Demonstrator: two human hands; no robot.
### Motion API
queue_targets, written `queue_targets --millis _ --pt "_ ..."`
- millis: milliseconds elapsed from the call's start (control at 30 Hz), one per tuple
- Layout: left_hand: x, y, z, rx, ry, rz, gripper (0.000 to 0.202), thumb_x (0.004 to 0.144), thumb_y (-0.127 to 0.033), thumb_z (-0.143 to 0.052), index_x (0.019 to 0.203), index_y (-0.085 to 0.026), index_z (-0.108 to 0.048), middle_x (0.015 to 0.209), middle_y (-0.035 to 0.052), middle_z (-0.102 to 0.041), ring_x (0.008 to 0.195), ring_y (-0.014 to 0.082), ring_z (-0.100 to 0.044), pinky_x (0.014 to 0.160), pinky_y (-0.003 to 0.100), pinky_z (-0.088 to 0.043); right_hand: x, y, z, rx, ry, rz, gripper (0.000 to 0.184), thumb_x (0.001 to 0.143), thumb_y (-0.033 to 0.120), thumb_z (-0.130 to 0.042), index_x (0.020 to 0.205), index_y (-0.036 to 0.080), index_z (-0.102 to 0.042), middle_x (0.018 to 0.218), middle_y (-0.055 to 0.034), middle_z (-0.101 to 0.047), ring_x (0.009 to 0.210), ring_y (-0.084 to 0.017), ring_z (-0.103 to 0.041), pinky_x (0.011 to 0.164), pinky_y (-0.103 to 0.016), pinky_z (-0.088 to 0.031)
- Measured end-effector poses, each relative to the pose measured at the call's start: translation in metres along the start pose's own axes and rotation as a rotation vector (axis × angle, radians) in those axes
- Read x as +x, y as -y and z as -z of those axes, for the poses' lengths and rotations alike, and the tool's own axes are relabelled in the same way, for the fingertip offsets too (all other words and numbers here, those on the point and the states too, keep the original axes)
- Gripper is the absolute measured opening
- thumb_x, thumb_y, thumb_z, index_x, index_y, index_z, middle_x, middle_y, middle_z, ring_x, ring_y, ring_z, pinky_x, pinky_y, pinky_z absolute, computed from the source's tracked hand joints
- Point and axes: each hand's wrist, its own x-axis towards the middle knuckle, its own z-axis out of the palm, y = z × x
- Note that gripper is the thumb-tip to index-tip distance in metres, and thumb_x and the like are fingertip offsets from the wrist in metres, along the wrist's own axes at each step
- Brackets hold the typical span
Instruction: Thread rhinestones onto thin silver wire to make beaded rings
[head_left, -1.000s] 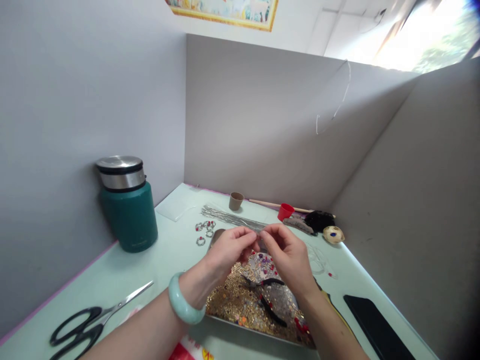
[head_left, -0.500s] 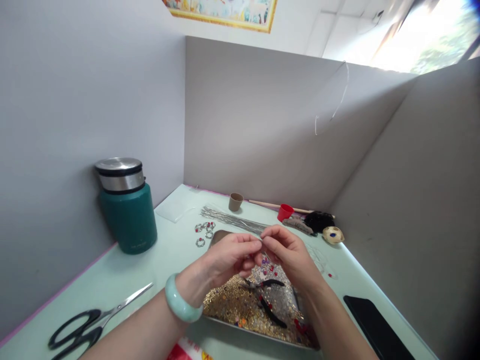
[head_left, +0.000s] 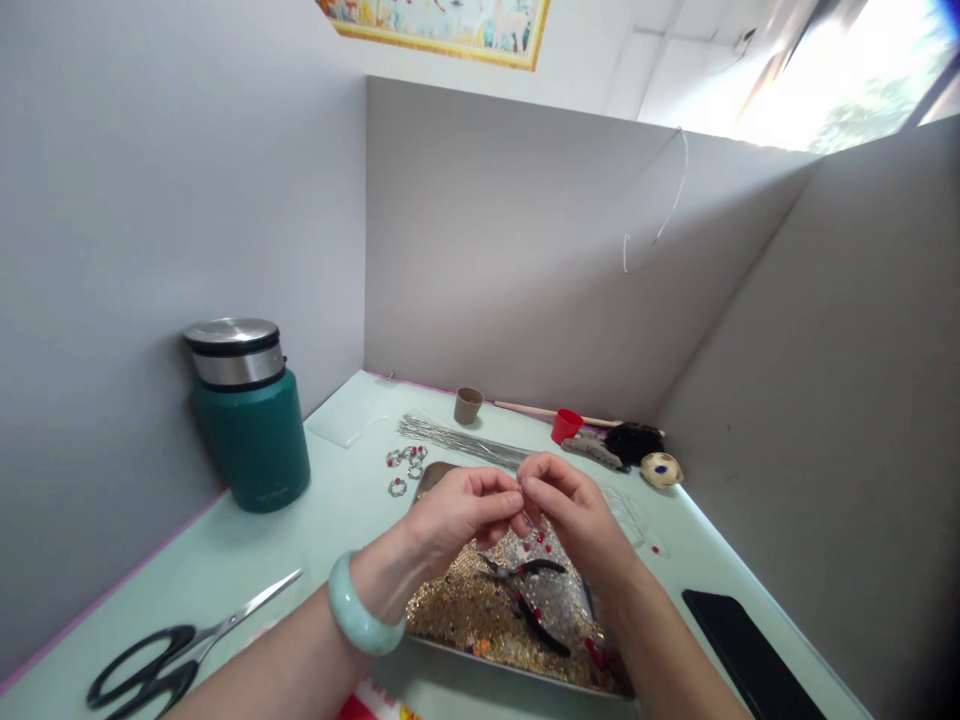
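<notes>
Pale table [head_left: 315, 545], glittering beads [head_left: 450, 610] (gold, silvery, some red).

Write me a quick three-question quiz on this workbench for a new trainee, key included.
1. Multiple choice: the wrist of which hand wears the pale green bangle?
A. right
B. left
C. both
2. True or false: the pliers lie outside the bead tray.
3. Fill in: the black-handled ____ lie nearer the teal flask than the pliers do.

Key:
1. B, the left hand.
2. False; they lie in it.
3. scissors.
</notes>
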Motion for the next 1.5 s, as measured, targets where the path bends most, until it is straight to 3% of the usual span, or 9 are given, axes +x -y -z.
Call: queue_targets --millis 200,300,467,767,1067,1200,1333,1500 --pt "0.001 -0.003 -0.005 0.214 -0.141 -0.033 0.012 0.074 -0.024 -0.058 0.067 -0.014 -0.058 0.060 0.0021 -0.059 0.047 0.0075 -0.037 0.046 0.022 -0.025 0.000 0.000 -0.009 -0.085 -0.118 -0.018 0.017 0.080 0.028 -0.056 0.069 0.019 -0.048 0.055 0.0056 -0.045 0.050 -0.010 -0.041 0.048 -0.022 -0.032" --pt "0.002 -0.003 -0.002 0.183 -0.167 -0.018 0.014 0.075 -0.028 -0.058 0.069 -0.015 -0.058 0.062 0.0023 -0.059 0.047 0.0077 -0.038 0.044 0.022 -0.024 0.000 0.005 -0.008 -0.133 -0.120 -0.020 0.017 0.082 0.031 -0.057 0.073 0.019 -0.051 0.054 0.0057 -0.046 0.050 -0.009 -0.041 0.048 -0.021 -0.032" --pt "0.001 0.000 0.003 -0.047 -0.045 0.048 0.014 0.075 -0.028 -0.060 0.070 -0.015 -0.058 0.061 0.0000 -0.056 0.044 0.0051 -0.033 0.042 0.022 -0.018 0.002 0.009 0.003 0.084 0.023 -0.094 0.021 0.083 0.035 -0.055 0.094 0.018 -0.060 0.069 0.0018 -0.054 0.049 -0.008 -0.044 0.047 -0.021 -0.034" --pt "-0.002 -0.002 0.002 -0.140 0.095 0.181 0.015 0.075 -0.026 -0.063 0.080 -0.012 -0.063 0.059 -0.0010 -0.052 0.043 0.0035 -0.032 0.041 0.020 -0.014 -0.001 0.009 0.012 0.161 0.065 -0.101 0.014 0.080 0.033 -0.062 0.079 0.018 -0.061 0.054 0.0049 -0.047 0.047 -0.008 -0.039 0.046 -0.020 -0.027" --pt "-0.002 -0.001 0.001 -0.108 0.140 0.192 0.018 0.078 -0.030 -0.060 0.076 -0.011 -0.061 0.065 0.0062 -0.063 0.043 0.0062 -0.045 0.040 0.020 -0.026 -0.002 0.005 0.019 0.202 0.205 -0.017 0.012 0.083 0.030 -0.059 0.082 0.018 -0.061 0.069 0.0009 -0.051 0.051 -0.008 -0.043 0.049 -0.023 -0.031" --pt "-0.003 -0.001 -0.001 -0.130 0.183 0.215 0.015 0.078 -0.026 -0.058 0.075 -0.012 -0.060 0.053 0.0004 -0.057 0.035 0.0031 -0.029 0.038 0.021 -0.016 -0.002 0.004 0.017 0.212 0.215 0.062 0.010 0.082 0.028 -0.060 0.078 0.019 -0.058 0.074 0.0003 -0.052 0.052 -0.008 -0.043 0.049 -0.024 -0.033" --pt "-0.002 -0.002 -0.003 -0.046 0.104 0.159 0.015 0.077 -0.027 -0.059 0.076 -0.013 -0.063 0.051 -0.0013 -0.055 0.036 0.0034 -0.024 0.039 0.022 -0.012 -0.001 0.002 0.014 0.169 0.146 0.106 0.010 0.084 0.023 -0.057 0.075 0.019 -0.056 0.071 0.0013 -0.052 0.054 -0.009 -0.044 0.051 -0.024 -0.034" --pt "0.000 -0.005 -0.005 0.249 -0.051 0.015 0.014 0.074 -0.023 -0.057 0.070 -0.013 -0.066 0.051 -0.0008 -0.056 0.042 0.0060 -0.031 0.043 0.021 -0.021 0.002 -0.001 0.008 0.215 0.101 -0.028 0.016 0.085 0.026 -0.054 0.072 0.017 -0.052 0.063 0.0032 -0.049 0.050 -0.007 -0.041 0.047 -0.021 -0.029"
